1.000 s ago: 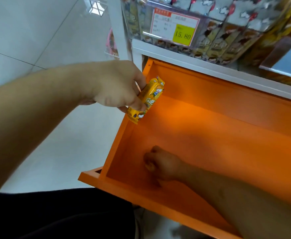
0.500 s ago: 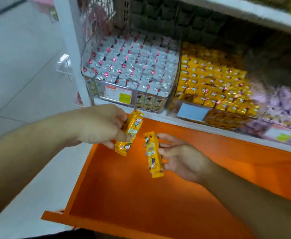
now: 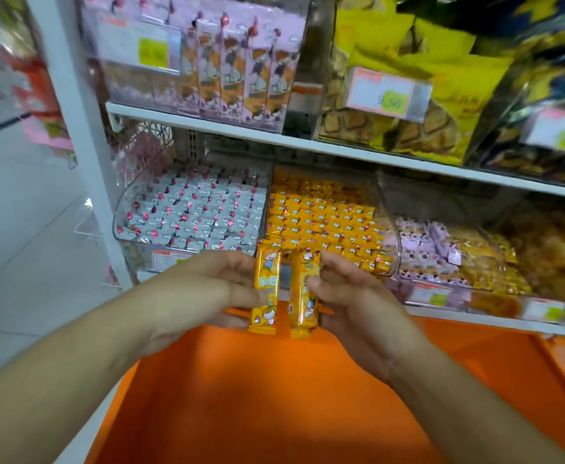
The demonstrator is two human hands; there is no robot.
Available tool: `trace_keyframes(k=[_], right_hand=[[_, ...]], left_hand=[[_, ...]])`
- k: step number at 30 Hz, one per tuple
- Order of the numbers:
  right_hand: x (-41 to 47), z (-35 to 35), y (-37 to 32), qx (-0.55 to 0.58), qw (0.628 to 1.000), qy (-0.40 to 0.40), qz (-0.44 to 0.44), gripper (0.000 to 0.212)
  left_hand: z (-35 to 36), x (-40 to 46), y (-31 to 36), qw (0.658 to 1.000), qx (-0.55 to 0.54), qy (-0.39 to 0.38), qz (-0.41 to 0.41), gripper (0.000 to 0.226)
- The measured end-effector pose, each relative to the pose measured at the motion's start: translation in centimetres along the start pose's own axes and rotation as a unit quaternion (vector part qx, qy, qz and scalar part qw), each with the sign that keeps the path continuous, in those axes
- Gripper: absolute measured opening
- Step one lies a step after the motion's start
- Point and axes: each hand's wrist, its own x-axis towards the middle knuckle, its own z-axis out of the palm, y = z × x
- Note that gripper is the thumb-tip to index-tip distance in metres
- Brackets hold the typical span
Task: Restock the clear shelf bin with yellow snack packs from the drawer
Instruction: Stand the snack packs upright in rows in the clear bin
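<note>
Holding one yellow snack pack apiece, both hands are raised side by side over the far edge of the open orange drawer (image 3: 274, 396), just in front of the lower shelf. The left hand (image 3: 204, 289) pinches the left snack pack (image 3: 266, 289) along its left edge, fingers curled at its top half and thumb lower down, the forearm reaching in from the lower left corner. The right hand (image 3: 348, 296) grips the right snack pack (image 3: 303, 296) from the right, fingertips wrapped over its upper part and the thumb across its middle, the forearm coming in from the lower right. Both packs stand upright and parallel, just beside each other with a narrow gap between, their cartoon-printed fronts facing the camera. Right behind their top ends sits the clear shelf bin (image 3: 388, 236), its curved front wall at the shelf's front edge, packed with rows of the same yellow packs. To its left a second clear bin (image 3: 123, 209) holds white-and-pink packs (image 3: 200, 216); to its right lie purple wrapped sweets (image 3: 425, 246). Above, the white upper shelf (image 3: 308, 144) carries pink-topped packs (image 3: 241, 68) and yellow bags (image 3: 408, 45) with blurred price tags. The drawer floor in view is bare orange.
</note>
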Motion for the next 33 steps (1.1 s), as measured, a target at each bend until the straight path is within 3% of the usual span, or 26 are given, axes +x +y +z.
trace_keyframes(k=[3, 6, 8, 14, 20, 23, 26, 30, 33], right_hand=[[-0.1, -0.3, -0.7, -0.001, 1.000, 0.016, -0.018, 0.050], [0.4, -0.5, -0.9, -0.005, 0.999, 0.024, -0.025, 0.040], [0.8, -0.7, -1.0, -0.022, 0.999, 0.015, -0.033, 0.047], [0.6, -2.1, -1.2, -0.096, 0.993, -0.023, -0.065, 0.066], [0.0, -2.9, -2.7, -0.229, 0.970, 0.014, -0.082, 0.061], [-0.1, -3.4, -4.1, -0.308, 0.946, 0.050, -0.091, 0.054], [0.3, -4.5, -4.6, -0.384, 0.913, 0.083, -0.107, 0.044], [1.5, -5.1, -4.7, -0.393, 0.902, 0.101, -0.150, 0.021], [3.2, -4.8, -5.0, -0.414, 0.887, 0.098, -0.180, 0.017]], left_hand=[[0.4, 0.7, 0.2, 1.000, 0.011, 0.000, 0.003, 0.037], [1.3, 1.2, 1.3, 0.999, -0.048, 0.009, -0.008, 0.039], [1.7, 1.5, 1.6, 0.998, -0.062, 0.015, -0.009, 0.046], [3.6, 1.0, 3.2, 0.986, -0.158, 0.028, -0.035, 0.029], [4.0, 1.8, 3.0, 0.972, -0.209, 0.099, -0.038, 0.010], [3.5, 2.0, 3.1, 0.971, -0.180, 0.154, -0.032, 0.010], [2.8, 2.1, 3.3, 0.972, -0.147, 0.184, -0.022, 0.031], [1.8, 2.5, 3.4, 0.974, -0.075, 0.214, -0.020, 0.037], [1.1, 3.2, 3.8, 0.974, -0.039, 0.224, -0.010, 0.038]])
